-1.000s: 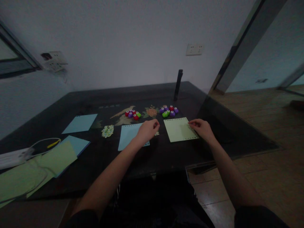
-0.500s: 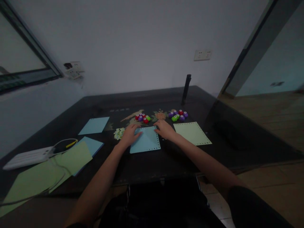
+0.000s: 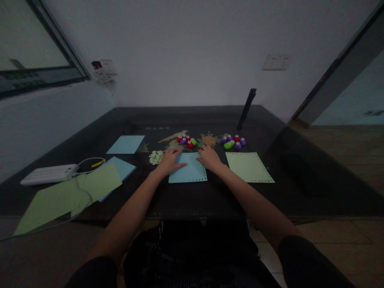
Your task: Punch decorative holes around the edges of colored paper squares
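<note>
Green papers (image 3: 54,198) near the left edge of the table (image 3: 183,204); beads (image 3: 190,145) beyond the blue sheet (image 3: 191,173), by the front edge. My left hand (image 3: 170,161) and right hand (image 3: 210,159), fingers extended, touch its far corners.

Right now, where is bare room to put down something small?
Bare: table between middle blue sheet and front edge; also between beads and wall. Crowded: left side, with green papers and white box; around left hand and right hand.

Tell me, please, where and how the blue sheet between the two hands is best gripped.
Probably by the middle of its near edge, pinched from the person's side: the blue sheet appears flat, that edge is uncovered, and the left hand and right hand are at its far corners.
</note>
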Available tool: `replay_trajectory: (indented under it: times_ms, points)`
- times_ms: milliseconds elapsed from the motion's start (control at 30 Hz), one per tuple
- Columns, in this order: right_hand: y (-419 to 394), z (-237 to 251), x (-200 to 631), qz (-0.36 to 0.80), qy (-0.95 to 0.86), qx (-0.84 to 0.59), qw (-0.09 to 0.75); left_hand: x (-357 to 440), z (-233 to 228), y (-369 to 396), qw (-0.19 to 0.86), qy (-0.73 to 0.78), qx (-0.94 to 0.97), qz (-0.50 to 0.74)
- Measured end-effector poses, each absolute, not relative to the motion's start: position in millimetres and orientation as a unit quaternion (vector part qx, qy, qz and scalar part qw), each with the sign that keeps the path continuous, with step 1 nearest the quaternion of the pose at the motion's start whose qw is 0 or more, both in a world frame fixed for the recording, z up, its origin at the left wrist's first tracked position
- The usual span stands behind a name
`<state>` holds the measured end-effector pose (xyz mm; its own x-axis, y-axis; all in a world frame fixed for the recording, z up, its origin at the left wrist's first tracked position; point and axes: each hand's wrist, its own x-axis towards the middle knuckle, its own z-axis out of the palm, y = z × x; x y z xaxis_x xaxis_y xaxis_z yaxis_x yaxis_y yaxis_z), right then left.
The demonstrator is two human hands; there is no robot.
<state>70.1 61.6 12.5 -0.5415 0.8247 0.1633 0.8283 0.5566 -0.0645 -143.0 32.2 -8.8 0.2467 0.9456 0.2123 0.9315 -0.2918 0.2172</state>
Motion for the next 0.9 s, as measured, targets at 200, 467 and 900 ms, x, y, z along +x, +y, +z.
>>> replay_trajectory:
  times_ms: [200,467,900]
  points:
    - [60.0,12.5,70.8,0.005,-0.877,-0.47,0.096,-142.5,-7.2,31.5,0.021,0.595,0.788,0.155]
    - [60.3,12.8,74.2,0.024,-0.863,-0.479,0.158,-140.8,-3.2,29.2,0.024,0.598,0.783,0.166]
    - [71.6,11.3,80.5,0.169,-0.787,-0.528,0.272,-138.1,-1.8,30.0,0.03,0.603,0.778,0.177]
